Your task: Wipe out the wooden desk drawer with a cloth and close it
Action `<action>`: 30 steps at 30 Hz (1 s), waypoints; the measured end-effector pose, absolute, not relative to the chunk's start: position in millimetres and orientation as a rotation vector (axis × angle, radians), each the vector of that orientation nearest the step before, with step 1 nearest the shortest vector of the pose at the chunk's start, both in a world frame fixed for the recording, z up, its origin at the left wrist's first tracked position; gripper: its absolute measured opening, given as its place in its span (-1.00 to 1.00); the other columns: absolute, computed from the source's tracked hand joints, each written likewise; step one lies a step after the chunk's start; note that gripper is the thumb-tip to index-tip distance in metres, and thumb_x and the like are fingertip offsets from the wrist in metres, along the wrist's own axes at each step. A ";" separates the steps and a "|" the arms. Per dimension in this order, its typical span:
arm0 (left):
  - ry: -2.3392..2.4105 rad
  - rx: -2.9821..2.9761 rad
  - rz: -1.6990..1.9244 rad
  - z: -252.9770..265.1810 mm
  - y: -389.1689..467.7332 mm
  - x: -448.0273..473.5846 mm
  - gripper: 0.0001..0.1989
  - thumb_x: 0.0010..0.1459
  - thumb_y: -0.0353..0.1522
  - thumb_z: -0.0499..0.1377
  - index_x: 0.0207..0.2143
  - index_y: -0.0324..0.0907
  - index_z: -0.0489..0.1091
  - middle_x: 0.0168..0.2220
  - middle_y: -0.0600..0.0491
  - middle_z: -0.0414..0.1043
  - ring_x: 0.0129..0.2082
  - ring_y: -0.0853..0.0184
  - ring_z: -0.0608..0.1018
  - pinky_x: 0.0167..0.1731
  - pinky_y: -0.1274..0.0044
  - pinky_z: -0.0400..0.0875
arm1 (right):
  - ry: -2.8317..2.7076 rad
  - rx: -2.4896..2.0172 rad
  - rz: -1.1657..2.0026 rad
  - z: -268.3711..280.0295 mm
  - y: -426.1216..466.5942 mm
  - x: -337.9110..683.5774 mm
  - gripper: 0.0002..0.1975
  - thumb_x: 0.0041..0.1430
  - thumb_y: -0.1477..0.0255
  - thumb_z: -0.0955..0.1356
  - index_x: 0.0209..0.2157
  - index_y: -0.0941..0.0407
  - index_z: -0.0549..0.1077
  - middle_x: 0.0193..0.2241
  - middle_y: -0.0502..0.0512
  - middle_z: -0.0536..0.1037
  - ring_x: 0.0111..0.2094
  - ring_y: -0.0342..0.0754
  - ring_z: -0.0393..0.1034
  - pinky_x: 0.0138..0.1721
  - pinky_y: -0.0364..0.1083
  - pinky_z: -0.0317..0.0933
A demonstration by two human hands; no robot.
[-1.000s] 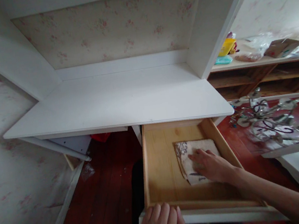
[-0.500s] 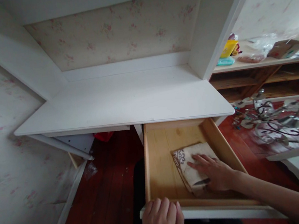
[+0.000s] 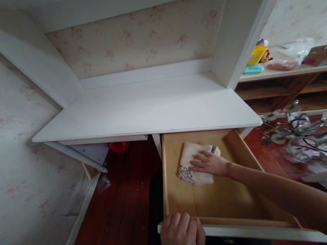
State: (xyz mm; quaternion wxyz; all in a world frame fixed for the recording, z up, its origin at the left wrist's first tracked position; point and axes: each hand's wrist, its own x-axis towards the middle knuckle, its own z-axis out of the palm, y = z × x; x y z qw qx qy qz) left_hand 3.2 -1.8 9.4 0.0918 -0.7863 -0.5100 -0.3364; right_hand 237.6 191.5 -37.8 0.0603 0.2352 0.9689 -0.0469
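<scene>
A folded cream cloth point(image 3: 197, 172) with a dark pattern along one edge lies on the bottom of the pulled-out wooden drawer point(image 3: 224, 199). My right hand point(image 3: 209, 163) rests flat on top of it, fingers spread toward the left. At the front, my left hand point(image 3: 182, 238) is wrapped over the top edge of the drawer's white front panel, near its left corner. The drawer extends from under a white desk point(image 3: 149, 108).
Floral wallpaper point(image 3: 0, 163) borders the desk on the left. On the right, a wooden shelf point(image 3: 285, 72) carries bags, a box and a yellow item. A chandelier point(image 3: 310, 137) with metal arms lies on the red wooden floor point(image 3: 110, 220). Something red point(image 3: 119, 146) sits under the desk.
My right hand and the cloth have moved from the drawer's middle right toward its back, and the cloth has turned. My left hand keeps its hold on the drawer front. The view has shifted slightly.
</scene>
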 end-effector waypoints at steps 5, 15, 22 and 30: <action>-1.498 -2.332 -0.999 9.8 -1.3 3.1 -0.76 0.14 -0.47 0.12 -0.58 -0.14 0.23 -0.61 0.10 0.24 -0.55 0.36 0.31 -0.47 0.38 0.04 | 3.065 0.291 -0.203 -14.4 221.7 189.9 -0.56 0.40 0.55 0.13 0.15 -0.10 0.38 0.18 -0.01 0.42 0.28 -0.04 0.08 0.30 0.21 -0.22; -1.473 -2.295 -1.009 3.5 1.8 2.3 -0.78 0.15 -0.46 0.12 -0.55 -0.14 0.23 -0.61 0.10 0.24 -0.56 0.35 0.31 -0.48 0.37 0.03 | 2.996 0.683 -0.002 -35.3 257.1 165.3 -0.50 0.35 0.61 0.10 0.26 0.10 0.26 0.28 0.16 0.28 0.26 0.01 0.12 0.30 0.21 -0.18; -1.483 -2.336 -0.993 7.1 2.5 2.1 -0.77 0.17 -0.45 0.12 -0.55 -0.14 0.24 -0.61 0.10 0.23 -0.55 0.36 0.29 -0.46 0.37 0.02 | 2.900 0.869 0.133 -43.1 237.7 223.6 -0.51 0.33 0.64 0.08 0.20 0.20 0.35 0.17 0.30 0.40 0.18 0.10 0.23 0.17 0.19 0.05; -1.530 -2.369 -0.955 5.8 -0.4 2.4 -0.74 0.18 -0.44 0.12 -0.57 -0.14 0.22 -0.60 0.10 0.22 -0.52 0.33 0.28 -0.44 0.36 0.03 | 2.581 1.152 0.206 -17.7 214.9 306.9 -0.63 0.23 0.63 0.20 -0.03 0.21 0.53 -0.03 0.35 0.55 0.01 0.19 0.37 -0.02 0.15 0.15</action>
